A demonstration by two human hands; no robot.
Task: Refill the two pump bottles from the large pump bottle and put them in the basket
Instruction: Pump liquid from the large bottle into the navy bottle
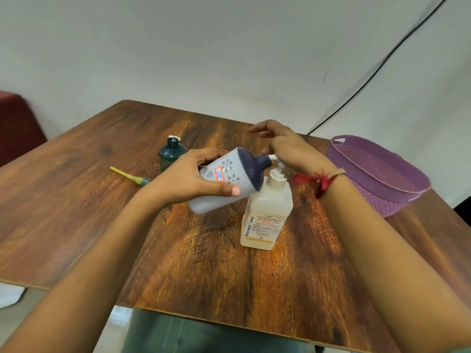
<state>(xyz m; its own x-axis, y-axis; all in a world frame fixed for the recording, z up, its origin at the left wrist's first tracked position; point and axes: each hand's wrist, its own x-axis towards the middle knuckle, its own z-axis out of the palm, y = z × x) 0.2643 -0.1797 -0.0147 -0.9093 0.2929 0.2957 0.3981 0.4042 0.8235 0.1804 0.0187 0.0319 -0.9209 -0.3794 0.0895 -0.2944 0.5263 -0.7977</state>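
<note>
The left hand (188,179) grips a pale small pump bottle (224,182) with a dark blue shoulder, fingers curled over its far side and thumb across the near side. The bottle is lifted off the table and tilted, its pump removed. Its open neck points right at the white spout of the large pump bottle (267,215); whether neck and spout touch is hard to tell.

The right hand (285,146) rests on the large bottle's pump head with loose, spread fingers, grasping nothing. It hides most of the pump head, so only the spout and collar show. A red thread (313,179) is tied round that wrist. The large bottle stands upright on the wooden table (76,200).

Behind the left hand stands a second, teal bottle (171,152), uncapped and partly hidden. A yellow pump tube (127,174) lies to its left, its pump end covered by the left wrist. The purple basket (382,202) sits at the table's right edge, well apart from the bottles.
</note>
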